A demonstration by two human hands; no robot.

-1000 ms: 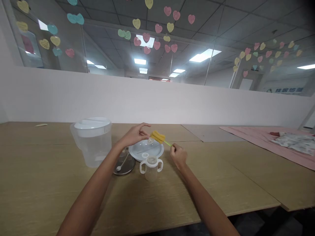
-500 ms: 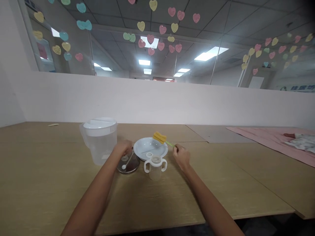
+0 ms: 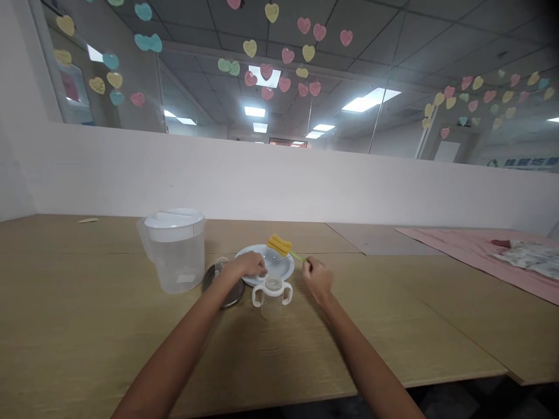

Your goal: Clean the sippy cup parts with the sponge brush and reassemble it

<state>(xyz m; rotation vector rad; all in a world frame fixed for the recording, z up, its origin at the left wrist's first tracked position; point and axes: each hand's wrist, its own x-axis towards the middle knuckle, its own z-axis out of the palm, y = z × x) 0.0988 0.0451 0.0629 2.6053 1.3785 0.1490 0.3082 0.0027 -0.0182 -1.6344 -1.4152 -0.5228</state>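
In the head view, the right hand point(image 3: 318, 279) is gripping the yellow brush point(image 3: 279, 245) over the white bowl point(image 3: 288, 270), fingers closed, the left hand point(image 3: 250, 265) is reaching over the bowl, hold unclear, and the two-handled cup point(image 3: 272, 301) is standing uncapped.

The wooden desk point(image 3: 375, 326) extended along a white wall point(image 3: 279, 180). A pink cloth point(image 3: 463, 256) lay flat at the right, with a patterned fabric point(image 3: 528, 257) and a small red item point(image 3: 500, 243) on top. A grey sheet point(image 3: 379, 240) lay just left of the pink cloth. A thin, pale piece point(image 3: 88, 220) rested near the rear left edge. Glass panels point(image 3: 218, 99) above the wall carried heart-shaped notes point(image 3: 287, 56) in pink, yellow, green and blue. Lit rectangular lights point(image 3: 254, 111) were visible in the glass.
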